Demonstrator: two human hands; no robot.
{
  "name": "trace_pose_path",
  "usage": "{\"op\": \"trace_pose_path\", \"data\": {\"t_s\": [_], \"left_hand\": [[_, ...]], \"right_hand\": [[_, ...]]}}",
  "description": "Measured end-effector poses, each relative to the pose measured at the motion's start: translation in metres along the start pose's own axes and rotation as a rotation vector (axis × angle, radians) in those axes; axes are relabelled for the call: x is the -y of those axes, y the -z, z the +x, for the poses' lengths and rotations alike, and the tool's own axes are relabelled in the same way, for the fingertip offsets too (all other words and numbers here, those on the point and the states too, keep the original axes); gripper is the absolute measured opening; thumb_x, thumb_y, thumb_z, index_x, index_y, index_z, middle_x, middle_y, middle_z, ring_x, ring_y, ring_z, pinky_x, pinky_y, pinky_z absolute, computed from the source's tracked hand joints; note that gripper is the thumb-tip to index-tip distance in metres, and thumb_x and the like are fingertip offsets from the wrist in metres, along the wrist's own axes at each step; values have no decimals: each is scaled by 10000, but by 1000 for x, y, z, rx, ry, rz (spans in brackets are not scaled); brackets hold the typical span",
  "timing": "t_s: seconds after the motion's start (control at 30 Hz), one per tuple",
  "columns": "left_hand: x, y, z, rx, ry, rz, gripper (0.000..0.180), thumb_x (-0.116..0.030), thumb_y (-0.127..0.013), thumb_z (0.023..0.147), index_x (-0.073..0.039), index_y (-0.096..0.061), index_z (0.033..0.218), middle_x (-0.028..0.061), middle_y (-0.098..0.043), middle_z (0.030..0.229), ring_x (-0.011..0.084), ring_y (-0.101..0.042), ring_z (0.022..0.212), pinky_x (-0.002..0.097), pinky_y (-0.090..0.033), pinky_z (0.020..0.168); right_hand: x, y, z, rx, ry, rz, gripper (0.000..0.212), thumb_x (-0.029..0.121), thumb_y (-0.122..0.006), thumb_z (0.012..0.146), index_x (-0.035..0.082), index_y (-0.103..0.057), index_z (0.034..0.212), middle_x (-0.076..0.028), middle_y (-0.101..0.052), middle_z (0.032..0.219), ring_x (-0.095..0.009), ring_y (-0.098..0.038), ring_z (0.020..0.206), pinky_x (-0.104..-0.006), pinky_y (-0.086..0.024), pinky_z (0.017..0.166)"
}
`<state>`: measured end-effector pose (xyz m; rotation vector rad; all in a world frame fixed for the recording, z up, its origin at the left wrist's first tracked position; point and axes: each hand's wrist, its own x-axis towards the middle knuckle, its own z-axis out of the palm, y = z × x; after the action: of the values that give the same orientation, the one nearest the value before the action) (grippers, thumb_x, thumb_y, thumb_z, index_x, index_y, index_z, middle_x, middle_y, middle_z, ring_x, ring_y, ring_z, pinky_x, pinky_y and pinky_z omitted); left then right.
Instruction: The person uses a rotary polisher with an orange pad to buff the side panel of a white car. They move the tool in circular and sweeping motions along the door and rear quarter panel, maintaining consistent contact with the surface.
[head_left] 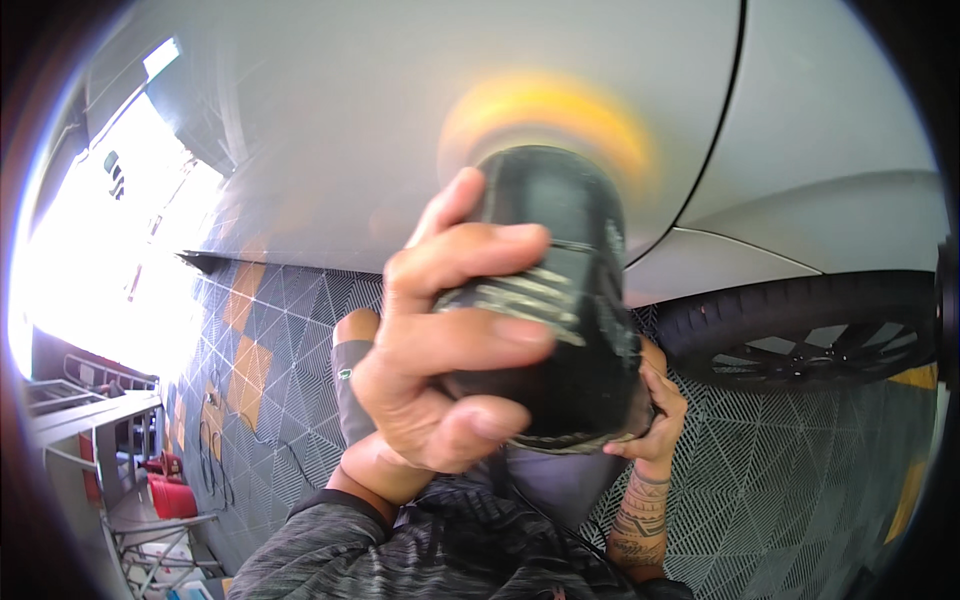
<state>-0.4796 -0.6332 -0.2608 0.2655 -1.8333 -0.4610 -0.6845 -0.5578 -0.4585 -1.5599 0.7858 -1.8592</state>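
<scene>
A black power polisher (pixel 570 215) is held up against the silver car panel (pixel 330 120). Its yellow-orange pad (pixel 545 100) lies at the panel and is smeared, as if spinning. My left hand (pixel 450 340) wraps over the polisher's head from the left, fingers curled across its vented top. Lower down and to the right, my right hand (pixel 655 415) grips the rear part of the tool's body. That hand is partly hidden behind the polisher.
A dark panel gap (pixel 725 110) runs down at the right, above a black wheel (pixel 800 340). Below lies patterned tile flooring (pixel 760 470) with a cable (pixel 215 450). A metal rack (pixel 110 420) and a red container (pixel 172 495) stand at the left.
</scene>
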Motion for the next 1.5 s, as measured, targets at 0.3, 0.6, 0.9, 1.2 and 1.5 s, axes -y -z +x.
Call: {"op": "trace_pose_path", "data": {"t_s": [0.3,0.6,0.9,1.2,1.5], "left_hand": [[-10,-24,5,177,-80,2,199,-248,-734,836,-309,-592,961,154,-542,1238,288,-493,1254,597,-190,1169],[0,-72,-24,-100,-53,-263,208,-249,-682,839,-122,-743,992,235,-606,1185,306,-546,1182,559,-152,1154],[19,-64,-43,-228,-87,-290,226,-302,-655,867,-125,-741,979,237,-612,1160,305,-553,1169,585,-152,1144],[31,-39,-45,-301,-116,-284,241,-343,-628,878,-137,-742,932,246,-623,1113,305,-582,1131,610,-169,1129],[45,-14,-50,-416,-116,-290,232,-345,-624,891,-141,-734,895,245,-622,1116,297,-572,1143,586,-169,1146]], "right_hand": [[5,42,-29,-44,-153,50,1047,410,-954,439,127,-566,1370,-164,-680,1103,-280,-659,971,-362,-493,888],[13,88,-65,-244,-394,30,1046,458,-959,388,42,-617,1286,-128,-652,1232,-254,-624,1120,-371,-438,1023],[26,80,-38,-28,-320,-150,1035,449,-938,383,144,-617,1319,-128,-692,1014,-245,-630,860,-330,-478,784],[26,56,-15,24,-249,-164,1035,418,-928,362,123,-623,1307,-144,-690,999,-253,-641,859,-330,-486,786],[23,26,-2,68,-263,-177,1026,401,-925,361,99,-628,1295,-161,-684,989,-262,-647,865,-335,-491,794]]}}
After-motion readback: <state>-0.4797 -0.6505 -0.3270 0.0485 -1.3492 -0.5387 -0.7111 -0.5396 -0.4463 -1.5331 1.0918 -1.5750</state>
